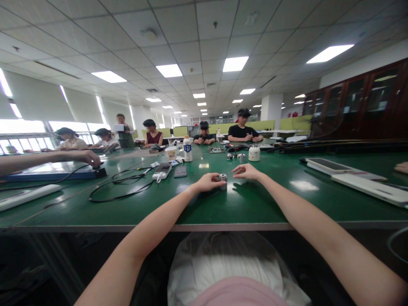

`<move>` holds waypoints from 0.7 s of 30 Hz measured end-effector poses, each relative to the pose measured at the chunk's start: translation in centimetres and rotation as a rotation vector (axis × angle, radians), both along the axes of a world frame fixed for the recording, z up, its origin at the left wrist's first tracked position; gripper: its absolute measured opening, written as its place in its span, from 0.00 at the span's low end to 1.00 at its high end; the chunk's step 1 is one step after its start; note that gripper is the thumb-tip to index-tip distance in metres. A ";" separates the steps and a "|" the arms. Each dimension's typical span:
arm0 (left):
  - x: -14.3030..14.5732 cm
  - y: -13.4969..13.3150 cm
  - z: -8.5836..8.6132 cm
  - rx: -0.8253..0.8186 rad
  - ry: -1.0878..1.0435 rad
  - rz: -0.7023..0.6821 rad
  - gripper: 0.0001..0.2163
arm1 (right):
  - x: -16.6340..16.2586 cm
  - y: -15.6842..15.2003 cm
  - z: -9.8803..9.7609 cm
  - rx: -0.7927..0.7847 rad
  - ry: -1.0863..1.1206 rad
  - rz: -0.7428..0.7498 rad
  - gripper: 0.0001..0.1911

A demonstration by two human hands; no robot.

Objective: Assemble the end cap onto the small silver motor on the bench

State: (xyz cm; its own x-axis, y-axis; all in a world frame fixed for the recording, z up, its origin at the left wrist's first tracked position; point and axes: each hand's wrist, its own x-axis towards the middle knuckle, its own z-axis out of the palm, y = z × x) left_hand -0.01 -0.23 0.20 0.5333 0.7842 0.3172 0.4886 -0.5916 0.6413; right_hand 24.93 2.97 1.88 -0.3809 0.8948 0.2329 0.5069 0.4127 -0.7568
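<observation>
A small silvery metal cylinder [223, 182] with a ring-like top stands upright on the green table. My left hand [208, 182] grips it from the left, thumb along its near side. Just to the right, my right hand [247, 172] hovers apart from the cylinder, fingers slightly bent and spread, holding nothing. Beyond my hands stand a similar grey cylinder [241, 158], a small dark-and-silver part [229, 157] and a rounded cream jar [254, 153].
A phone-like grey device [162, 171] and a looped black cable [121, 196] lie to the left. Behind them are a white bottle [188, 149] and a cup [171, 153]. Long white cases [369, 189] lie right. A co-worker's hand [92, 159] reaches in from the left.
</observation>
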 end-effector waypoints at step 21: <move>-0.1 0.9 -0.7 0.009 -0.022 -0.011 0.26 | -5.0 -2.7 1.4 0.283 0.213 0.056 0.17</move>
State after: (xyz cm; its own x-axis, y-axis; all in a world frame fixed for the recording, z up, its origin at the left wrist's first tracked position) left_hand -0.10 0.68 -0.47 0.5347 0.7753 0.3360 0.4676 -0.6027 0.6466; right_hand 19.98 0.28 3.28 -0.3435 0.7629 0.5478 0.3209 0.6435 -0.6950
